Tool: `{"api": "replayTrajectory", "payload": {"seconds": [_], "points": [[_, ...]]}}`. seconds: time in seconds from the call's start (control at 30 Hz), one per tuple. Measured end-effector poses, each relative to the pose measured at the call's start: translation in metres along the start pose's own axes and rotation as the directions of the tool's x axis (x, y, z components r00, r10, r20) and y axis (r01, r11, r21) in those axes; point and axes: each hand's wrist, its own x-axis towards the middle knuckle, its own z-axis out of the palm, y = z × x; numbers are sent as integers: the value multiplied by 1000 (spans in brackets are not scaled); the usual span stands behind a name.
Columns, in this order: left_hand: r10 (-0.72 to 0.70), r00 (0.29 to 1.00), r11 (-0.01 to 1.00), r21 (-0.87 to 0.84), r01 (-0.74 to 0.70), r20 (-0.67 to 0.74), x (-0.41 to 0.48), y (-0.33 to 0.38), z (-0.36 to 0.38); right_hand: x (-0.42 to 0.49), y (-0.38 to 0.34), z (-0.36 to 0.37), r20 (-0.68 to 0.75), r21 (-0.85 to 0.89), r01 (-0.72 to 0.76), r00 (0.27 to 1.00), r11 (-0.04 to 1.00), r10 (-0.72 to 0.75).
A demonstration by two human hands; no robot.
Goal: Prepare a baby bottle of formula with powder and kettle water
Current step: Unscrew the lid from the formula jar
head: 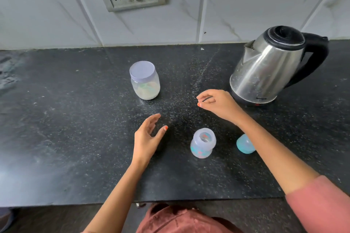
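The baby bottle [203, 144] is stood uncapped, mouth up, on the table [75, 138], ready for filling, its teal cap [244, 146] set just beside. The lidded powder jar [144, 80] and kettle [269, 66] are kept within reach. Nothing is held: the left hand [147, 136] is spread, the right hand [216, 102] loosely curled.

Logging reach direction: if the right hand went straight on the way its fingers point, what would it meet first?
Probably the lidded jar: the right hand points left across bare countertop toward it. Its height is unclear, so it might pass over the lid.
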Motion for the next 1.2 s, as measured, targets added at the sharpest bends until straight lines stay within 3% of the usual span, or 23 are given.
{"api": "replayTrajectory", "payload": {"seconds": [0.2,0.37,0.53,0.87,1.2], "points": [[-47,988,998,28,51,-146,49,-9,-31,63,-33,31,153,-117,69,987,991,-51],[-14,1000,999,47,14,14,103,-15,-49,102,-51,67,218,-163,81,975,983,-44],[26,982,999,26,-32,185,143,-12,-57,120,-63,85,221,40,27,975,999,-35],[58,980,997,46,-68,191,147,4,-59,116,-69,84,149,104,-8,989,995,-8],[113,967,994,-17,-112,228,80,26,-76,40,-92,80,121,98,-9,993,995,-3]]}}
